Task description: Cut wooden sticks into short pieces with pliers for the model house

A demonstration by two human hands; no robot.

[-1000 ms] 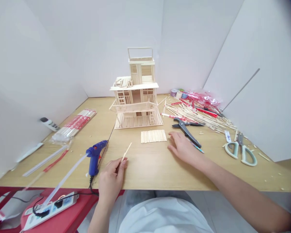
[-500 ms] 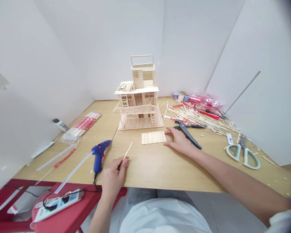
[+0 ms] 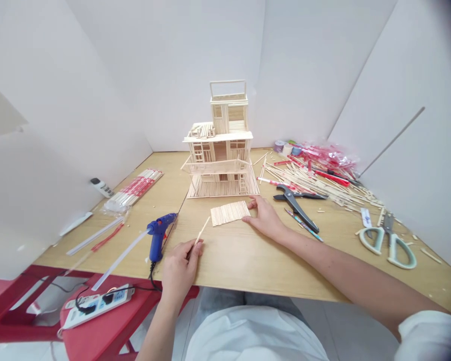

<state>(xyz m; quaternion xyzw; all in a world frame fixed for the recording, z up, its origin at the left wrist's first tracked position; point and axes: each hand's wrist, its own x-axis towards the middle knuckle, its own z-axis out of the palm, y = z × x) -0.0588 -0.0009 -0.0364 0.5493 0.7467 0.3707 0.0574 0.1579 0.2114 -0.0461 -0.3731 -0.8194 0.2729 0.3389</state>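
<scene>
A thin wooden stick (image 3: 202, 230) points up and away from my left hand (image 3: 182, 265), pinched between thumb and fingers near the table's front edge. My right hand (image 3: 265, 218) has its thumb and fingertips on the right end of a small flat panel of wooden sticks (image 3: 230, 213), which lies slightly slanted on the table. The stick's tip is just short of the panel's left end. Behind the panel stands a model house of wooden sticks (image 3: 220, 150) with several levels, railings and a slatted base.
A blue glue gun (image 3: 158, 235) lies left of my left hand, its cord running to a power strip (image 3: 97, 306) on a red stool. To the right are black cutters (image 3: 296, 205), scissors (image 3: 389, 240) and loose sticks (image 3: 300, 178). Packed sticks (image 3: 137, 188) lie at left.
My right hand has shifted left with the panel, which is now turned slightly, its right end farther back. A patterned pen-like rod right of that hand has come into fuller view. My left hand keeps the stick.
</scene>
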